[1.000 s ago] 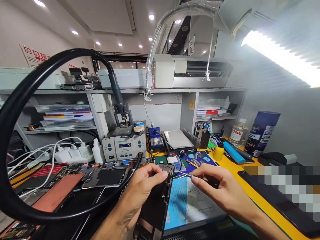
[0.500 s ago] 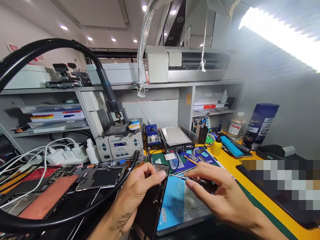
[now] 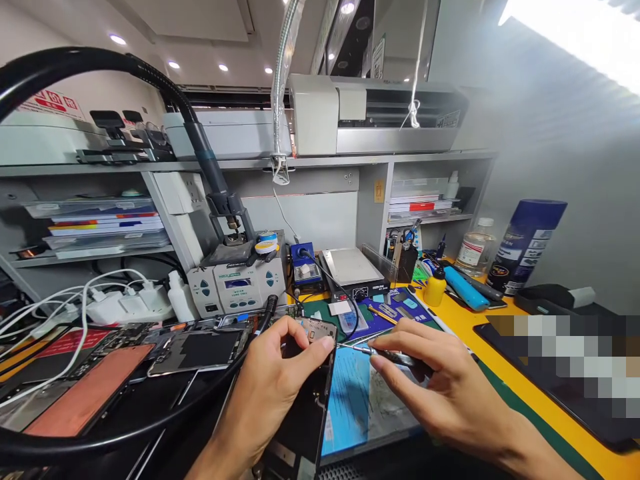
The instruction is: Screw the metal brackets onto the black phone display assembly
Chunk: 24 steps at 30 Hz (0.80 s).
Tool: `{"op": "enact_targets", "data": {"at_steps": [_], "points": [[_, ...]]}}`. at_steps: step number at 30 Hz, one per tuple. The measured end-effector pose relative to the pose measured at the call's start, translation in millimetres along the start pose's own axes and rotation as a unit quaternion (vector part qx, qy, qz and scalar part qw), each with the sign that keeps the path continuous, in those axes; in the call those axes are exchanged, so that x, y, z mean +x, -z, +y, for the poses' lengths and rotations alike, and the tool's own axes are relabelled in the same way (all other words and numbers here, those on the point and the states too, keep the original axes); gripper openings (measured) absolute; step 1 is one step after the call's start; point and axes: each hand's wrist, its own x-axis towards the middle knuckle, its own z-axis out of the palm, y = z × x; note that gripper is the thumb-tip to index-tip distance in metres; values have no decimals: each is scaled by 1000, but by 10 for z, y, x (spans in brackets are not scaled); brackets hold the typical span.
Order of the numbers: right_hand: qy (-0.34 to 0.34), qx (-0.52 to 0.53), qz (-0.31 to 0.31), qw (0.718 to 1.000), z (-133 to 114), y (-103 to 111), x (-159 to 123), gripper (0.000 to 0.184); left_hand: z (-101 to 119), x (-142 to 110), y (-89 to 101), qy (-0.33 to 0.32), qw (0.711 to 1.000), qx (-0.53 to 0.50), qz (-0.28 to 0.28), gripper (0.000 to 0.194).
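My left hand (image 3: 273, 383) is closed around a dismantled phone (image 3: 305, 430), thumb on the edge near its upper end. The phone is tilted, and a metal plate with small parts shows at its top. Between the thumb and fingers of my right hand (image 3: 447, 383) is a thin screwdriver (image 3: 363, 349), lying almost level and pointing left. Its tip is at the phone's upper right edge, close to my left thumb. Whether the tip touches a screw is too small to tell. Part of the dark handle is hidden in my right palm. Beneath both hands lies a blue sheet (image 3: 345, 393).
A black hose (image 3: 165, 423) loops across the left side from the hot air station (image 3: 240, 287). Several phone parts, including a copper-coloured panel (image 3: 93, 393), lie at left. Behind stand a heating plate (image 3: 353, 267) and a yellow bottle (image 3: 435, 288). A spray can (image 3: 527, 243) is at right.
The camera view has shifted slightly. The phone has turned a little, showing more of the metal plate at its upper end. The screwdriver stays in my right hand at the phone's edge.
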Motion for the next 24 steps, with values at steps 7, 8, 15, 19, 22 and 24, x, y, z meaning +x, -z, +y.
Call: {"op": "enact_targets", "data": {"at_steps": [7, 8, 15, 19, 22, 24], "points": [[0, -6, -7, 1000, -5, -12, -4, 10, -31, 5, -15, -10, 999, 50, 17, 43], [-1, -7, -9, 1000, -2, -12, -8, 11, -33, 4, -16, -9, 998, 52, 19, 43], [-1, -15, -13, 1000, 17, -27, -12, 11, -17, 11, -14, -9, 997, 69, 24, 44], [0, -15, -18, 1000, 10, -27, -5, 11, -13, 12, -21, -11, 997, 74, 23, 44], [-1, -16, -21, 1000, 9, -24, -2, 11, -14, 7, -23, -7, 997, 75, 27, 43], [-1, -16, -19, 1000, 13, -23, -1, 11, -14, 4, -23, -7, 996, 79, 31, 42]]}}
